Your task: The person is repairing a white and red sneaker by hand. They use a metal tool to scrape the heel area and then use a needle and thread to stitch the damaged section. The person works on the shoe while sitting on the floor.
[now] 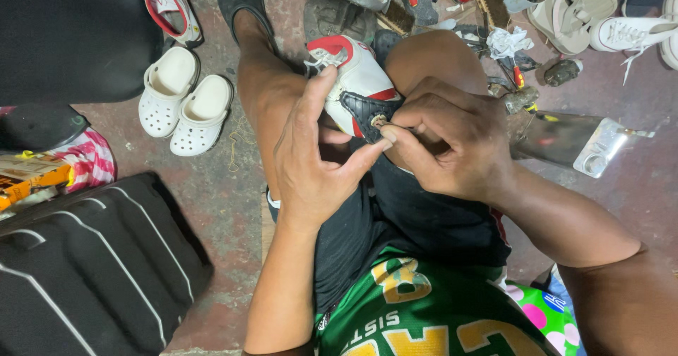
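Sneaker (357,80): white, red and black, wedged between our knees; left hand (311,155) steadies it, right hand (445,140) grip pinches something small at its black panel.

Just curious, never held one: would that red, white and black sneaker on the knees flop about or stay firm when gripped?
The sneaker probably keeps its shape: its padded upper looks unbent under the left hand. It seems light, resting steadily between the knees. The right hand pinches the black panel, so that part likely gives a little.
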